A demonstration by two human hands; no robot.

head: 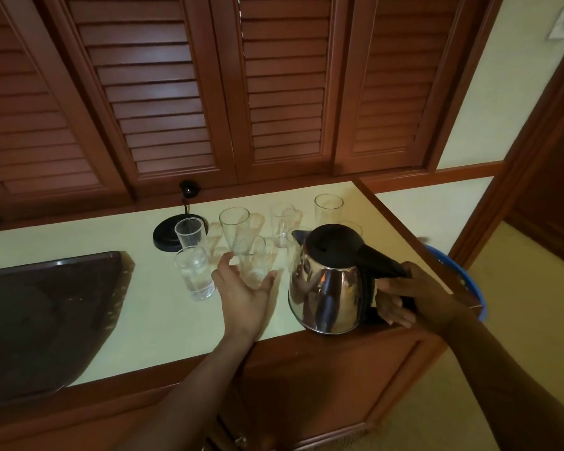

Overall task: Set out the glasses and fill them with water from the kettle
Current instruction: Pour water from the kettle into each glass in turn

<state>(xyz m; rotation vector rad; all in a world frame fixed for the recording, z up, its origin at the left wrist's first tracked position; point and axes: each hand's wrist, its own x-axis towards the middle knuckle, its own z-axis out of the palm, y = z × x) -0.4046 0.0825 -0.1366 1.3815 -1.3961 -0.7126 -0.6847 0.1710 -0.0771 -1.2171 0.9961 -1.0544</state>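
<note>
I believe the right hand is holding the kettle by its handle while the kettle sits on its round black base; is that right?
Not quite. The right hand does hold the kettle by its handle, but the kettle is off its round black base. The head view shows the base farther back on the counter, behind the glasses, with the kettle near the front edge.

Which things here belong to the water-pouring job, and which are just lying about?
Job: kettle, held by its handle in the right hand; glasses on the counter.
Lying about: kettle base; dark tray; blue basin.
</note>
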